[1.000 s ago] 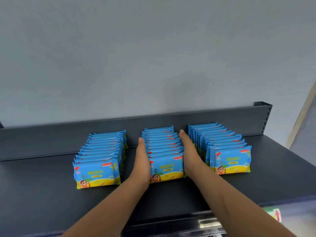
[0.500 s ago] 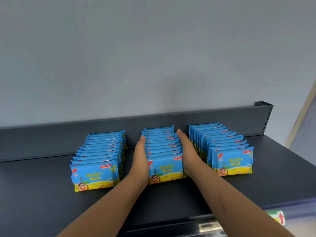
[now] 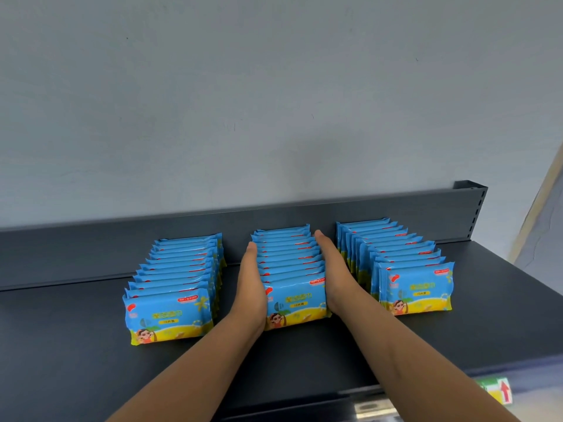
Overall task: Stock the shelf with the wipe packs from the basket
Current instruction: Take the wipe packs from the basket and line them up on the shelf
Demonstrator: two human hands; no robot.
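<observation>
Head view: a dark grey shelf (image 3: pixel 76 345) carries three rows of blue-and-yellow wipe packs. Each pack stands on its long edge with its printed face toward the camera, one behind another.

The middle row (image 3: pixel 286 254) runs back to just short of the back panel (image 3: pixel 91 248). The left hand (image 3: pixel 251 287) lies flat along the left side of the middle row, fingers straight and together, palm against the pack ends. Its fingertips reach most of the way back along the row. The right hand (image 3: pixel 333 269) does the same on the right side, and its fingertips come almost to the rearmost pack. Neither hand curls round a pack; the row is pressed between two flat palms. The thumbs are hidden, so I cannot tell whether they rest on the pack tops. The front pack (image 3: pixel 297 303) of the middle row sits between the heels of the two hands.

The left row (image 3: pixel 179 278) stands left of the middle row, with a bare strip of shelf between them where the left hand lies. Its front pack is nearer the camera than the middle row's. The right row (image 3: pixel 402 263) stands right of the middle row, just beyond the right hand.

Behind and above the middle row is a pale wall (image 3: pixel 274 102). Farther right, past the right row, a slotted post (image 3: pixel 475 208) ends the back panel. Low and to the right, a label (image 3: pixel 499 391) with a red arrow sits below the shelf's front edge.
</observation>
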